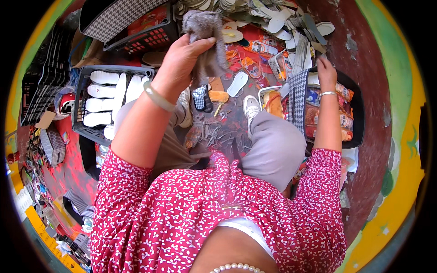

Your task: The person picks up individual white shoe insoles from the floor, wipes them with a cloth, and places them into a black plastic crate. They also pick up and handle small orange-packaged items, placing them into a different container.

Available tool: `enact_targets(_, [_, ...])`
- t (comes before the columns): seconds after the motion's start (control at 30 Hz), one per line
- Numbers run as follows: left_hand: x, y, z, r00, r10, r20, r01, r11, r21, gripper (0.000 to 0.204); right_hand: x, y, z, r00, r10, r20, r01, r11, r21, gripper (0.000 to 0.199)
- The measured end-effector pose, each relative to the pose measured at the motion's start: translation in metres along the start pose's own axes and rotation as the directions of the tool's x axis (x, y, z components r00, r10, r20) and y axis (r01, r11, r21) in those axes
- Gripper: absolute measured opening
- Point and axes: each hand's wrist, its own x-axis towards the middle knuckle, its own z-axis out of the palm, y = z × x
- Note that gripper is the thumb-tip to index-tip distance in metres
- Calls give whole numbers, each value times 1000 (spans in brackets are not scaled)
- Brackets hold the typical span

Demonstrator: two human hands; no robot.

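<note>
Raised in front of me, my left hand [189, 54] grips a fuzzy grey-brown cloth [207, 36], thumb across its near side; the cloth hangs down past the fingers. My right hand [326, 72] reaches out to the far end of a black basket [297, 102] with a houndstooth side. Its fingers are drawn together by a small tan piece [318, 47], and I cannot make out what is in them. Orange and red packets [312, 113] fill that basket. Beyond the hand lie piles of pale insoles [277, 20].
At my left stands a dark basket [148, 71] of white insoles [100, 105]. Another dark crate [143, 41] stands behind it. Between my shoes are grey scraps [218, 132], a white insole [237, 84] and a tan brush-like piece [218, 96]. A painted wall [391, 45] curves along the right.
</note>
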Motion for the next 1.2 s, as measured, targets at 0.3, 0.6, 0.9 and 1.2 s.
enact_targets(0.3, [-16, -13, 29, 896, 201, 395, -421, 665, 617, 63, -124, -252, 1, 871, -326, 367, -286, 272, 919, 46])
enact_targets(0.6, [49, -21, -30, 982, 160, -95, -62, 762, 645, 32, -158, -202, -42, 970, 139, 199, -200, -6, 980, 28])
enact_targets(0.9, [138, -224, -74, 988, -110, -108, 121, 125, 985, 33, -139, -156, -37, 967, 131, 217, -153, -380, 912, 24])
enact_targets(1.2, [127, -319, -59, 860, -379, -343, 403, 91, 911, 46, -134, -137, -58, 973, 92, 211, -108, -628, 771, 13])
